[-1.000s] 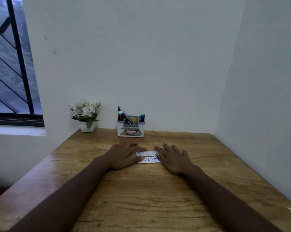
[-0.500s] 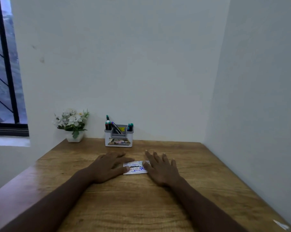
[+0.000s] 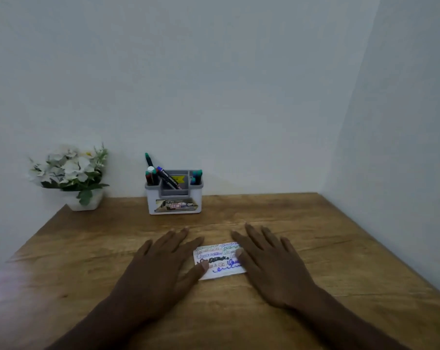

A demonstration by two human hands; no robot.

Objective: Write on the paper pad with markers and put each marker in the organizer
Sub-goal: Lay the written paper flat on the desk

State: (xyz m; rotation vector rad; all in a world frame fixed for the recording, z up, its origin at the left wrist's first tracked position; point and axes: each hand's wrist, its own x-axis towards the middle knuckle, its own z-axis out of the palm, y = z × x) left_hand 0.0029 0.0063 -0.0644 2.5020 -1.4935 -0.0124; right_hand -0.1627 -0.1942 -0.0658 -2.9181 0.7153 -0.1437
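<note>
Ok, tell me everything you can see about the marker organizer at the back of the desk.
The organizer is a small white plastic box with a grey compartmented insert and a printed label on its front. It stands upright on the wooden desk near the wall, right of the flower pot. Several markers stick up from its compartments, one leaning diagonally. Neither hand touches it.

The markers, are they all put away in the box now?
Put away, as far as shown: markers stand in the organizer; none lies on the table.

pad (image 3: pixel 217 261) on table (image 3: pixel 315 248) between hands | organizer (image 3: pixel 174 198) behind | flowerpot (image 3: pixel 83 202) left of organizer
</note>
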